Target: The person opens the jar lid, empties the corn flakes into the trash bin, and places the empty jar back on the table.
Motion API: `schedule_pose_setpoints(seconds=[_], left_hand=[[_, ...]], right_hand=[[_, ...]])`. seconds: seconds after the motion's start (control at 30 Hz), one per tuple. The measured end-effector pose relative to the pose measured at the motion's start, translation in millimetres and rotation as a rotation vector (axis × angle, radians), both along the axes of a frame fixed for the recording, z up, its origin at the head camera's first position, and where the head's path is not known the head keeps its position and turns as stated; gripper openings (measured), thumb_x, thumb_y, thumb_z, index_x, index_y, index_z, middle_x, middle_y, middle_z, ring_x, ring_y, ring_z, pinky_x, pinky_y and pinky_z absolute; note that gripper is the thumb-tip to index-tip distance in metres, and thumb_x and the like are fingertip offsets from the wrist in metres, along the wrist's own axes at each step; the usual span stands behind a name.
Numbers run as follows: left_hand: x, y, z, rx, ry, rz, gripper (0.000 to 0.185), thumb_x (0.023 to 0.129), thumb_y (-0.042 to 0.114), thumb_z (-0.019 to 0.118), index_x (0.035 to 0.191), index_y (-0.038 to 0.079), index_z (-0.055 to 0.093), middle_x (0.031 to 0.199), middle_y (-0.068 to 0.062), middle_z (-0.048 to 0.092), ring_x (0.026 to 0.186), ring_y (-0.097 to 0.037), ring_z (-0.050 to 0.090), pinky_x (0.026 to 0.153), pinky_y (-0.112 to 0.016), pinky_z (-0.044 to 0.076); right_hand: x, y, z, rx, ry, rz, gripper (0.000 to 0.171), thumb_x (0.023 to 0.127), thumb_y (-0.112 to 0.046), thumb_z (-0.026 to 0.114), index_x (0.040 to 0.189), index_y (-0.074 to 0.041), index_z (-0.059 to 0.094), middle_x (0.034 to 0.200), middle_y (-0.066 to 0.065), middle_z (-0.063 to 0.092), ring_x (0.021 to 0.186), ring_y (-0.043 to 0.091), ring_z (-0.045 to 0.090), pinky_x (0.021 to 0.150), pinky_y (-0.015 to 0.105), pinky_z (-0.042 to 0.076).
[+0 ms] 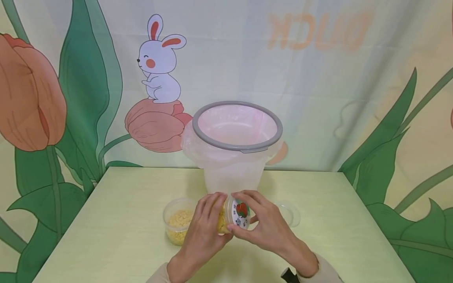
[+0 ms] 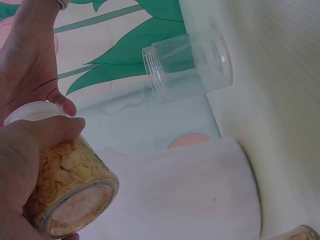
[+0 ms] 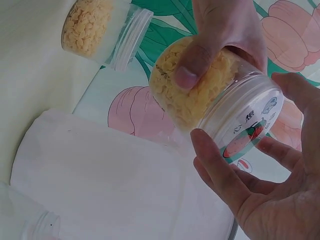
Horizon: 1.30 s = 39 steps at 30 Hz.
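Observation:
Over the near part of the table, a clear jar of pale yellow flakes is held tilted between the two hands. My left hand grips the jar's body, its thumb pressed along the side in the right wrist view. The fingers and thumb of my right hand are spread around the rim of the lid, which sits on the jar and carries a printed label with a red fruit. To the left stands a lidless jar partly filled with similar flakes. A clear jar with no contents stands at the right.
A whitish bin with a grey rim and a thin liner stands behind the hands, close to the table's back edge. The pale table ends at a printed cloth backdrop.

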<state>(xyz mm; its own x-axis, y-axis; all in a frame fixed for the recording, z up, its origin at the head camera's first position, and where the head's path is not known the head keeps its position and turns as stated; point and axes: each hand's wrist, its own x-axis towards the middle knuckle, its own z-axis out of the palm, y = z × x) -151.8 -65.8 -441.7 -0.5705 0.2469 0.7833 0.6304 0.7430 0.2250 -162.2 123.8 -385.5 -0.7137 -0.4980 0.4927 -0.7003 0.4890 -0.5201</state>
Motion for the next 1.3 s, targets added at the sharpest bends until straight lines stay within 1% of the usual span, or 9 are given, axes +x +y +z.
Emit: schedule_pose_setpoints(seconds=[0.1, 0.27, 0.5, 0.67, 0.83, 0.93, 1.13, 1.2, 1.3], left_hand=[[0.6, -1.9, -0.3, 0.003, -0.047, -0.021, 0.098, 0.051, 0.021, 0.096, 0.136, 0.005, 0.048, 0.131, -0.008, 0.054, 0.12, -0.028, 0.05, 0.103, -0.041, 0.048], [3.4, -5.8, -0.3, 0.008, -0.145, -0.05, 0.102, 0.051, 0.021, 0.096, 0.138, 0.008, 0.047, 0.134, -0.004, 0.052, 0.124, -0.024, 0.049, 0.103, -0.039, 0.05], [7.9, -9.3, 0.9, 0.017, -0.191, -0.082, 0.102, 0.053, 0.023, 0.096, 0.14, 0.011, 0.045, 0.135, -0.003, 0.052, 0.124, -0.022, 0.05, 0.1, -0.039, 0.052], [10.2, -9.8, 4.0, 0.028, -0.203, -0.11, 0.099, 0.056, 0.027, 0.095, 0.14, 0.012, 0.045, 0.133, -0.003, 0.052, 0.122, -0.021, 0.05, 0.099, -0.039, 0.052], [10.9, -10.3, 5.3, 0.023, -0.203, -0.119, 0.099, 0.056, 0.029, 0.096, 0.139, 0.01, 0.046, 0.134, -0.005, 0.052, 0.123, -0.022, 0.051, 0.097, -0.04, 0.053], [11.7, -10.6, 5.8, 0.027, -0.216, -0.122, 0.099, 0.056, 0.029, 0.096, 0.14, 0.01, 0.045, 0.135, -0.005, 0.052, 0.123, -0.022, 0.05, 0.098, -0.04, 0.053], [12.6, -10.8, 6.5, 0.042, -0.249, -0.128, 0.102, 0.057, 0.028, 0.095, 0.143, 0.014, 0.042, 0.137, -0.002, 0.05, 0.125, -0.02, 0.049, 0.099, -0.04, 0.052], [12.5, -10.9, 6.6, 0.046, -0.249, -0.125, 0.102, 0.057, 0.027, 0.095, 0.143, 0.014, 0.042, 0.138, -0.001, 0.05, 0.126, -0.02, 0.049, 0.099, -0.04, 0.052], [12.0, -10.9, 6.3, 0.05, -0.228, -0.117, 0.101, 0.057, 0.026, 0.095, 0.142, 0.013, 0.043, 0.137, -0.001, 0.05, 0.125, -0.02, 0.05, 0.099, -0.039, 0.053]], right_hand=[[-0.7, 2.0, -1.2, 0.053, 0.079, 0.02, 0.06, 0.08, -0.043, 0.079, 0.132, -0.024, 0.058, 0.132, 0.0, 0.056, 0.097, 0.012, 0.066, 0.069, 0.019, 0.057], [-2.0, 6.6, -2.4, 0.158, 0.234, 0.075, 0.063, 0.076, -0.038, 0.082, 0.132, -0.024, 0.057, 0.138, 0.005, 0.054, 0.111, 0.019, 0.063, 0.084, 0.032, 0.057], [-4.8, 11.7, 0.4, 0.194, 0.321, 0.229, 0.066, 0.073, -0.027, 0.085, 0.132, -0.021, 0.056, 0.142, 0.01, 0.049, 0.127, 0.024, 0.053, 0.094, 0.039, 0.056], [-5.5, 14.6, 3.5, 0.238, 0.376, 0.315, 0.068, 0.069, -0.019, 0.086, 0.131, -0.02, 0.056, 0.144, 0.011, 0.045, 0.134, 0.026, 0.045, 0.099, 0.037, 0.053], [-3.1, 16.6, 5.3, 0.283, 0.368, 0.324, 0.068, 0.068, -0.014, 0.086, 0.13, -0.022, 0.056, 0.149, 0.01, 0.041, 0.139, 0.029, 0.042, 0.1, 0.035, 0.053], [-2.0, 16.9, 5.7, 0.292, 0.367, 0.321, 0.068, 0.069, -0.015, 0.086, 0.13, -0.022, 0.056, 0.151, 0.01, 0.04, 0.14, 0.031, 0.041, 0.101, 0.037, 0.052], [-2.0, 14.8, 7.8, 0.234, 0.409, 0.303, 0.074, 0.071, -0.031, 0.083, 0.137, -0.022, 0.053, 0.15, 0.01, 0.043, 0.141, 0.031, 0.04, 0.107, 0.049, 0.046], [-1.0, 12.7, 9.6, 0.184, 0.405, 0.267, 0.072, 0.074, -0.035, 0.08, 0.139, -0.02, 0.052, 0.149, 0.01, 0.044, 0.138, 0.029, 0.043, 0.105, 0.048, 0.048], [2.4, 9.0, 12.6, 0.119, 0.36, 0.163, 0.066, 0.082, -0.04, 0.072, 0.14, -0.018, 0.051, 0.147, 0.008, 0.046, 0.131, 0.024, 0.051, 0.096, 0.041, 0.054]])
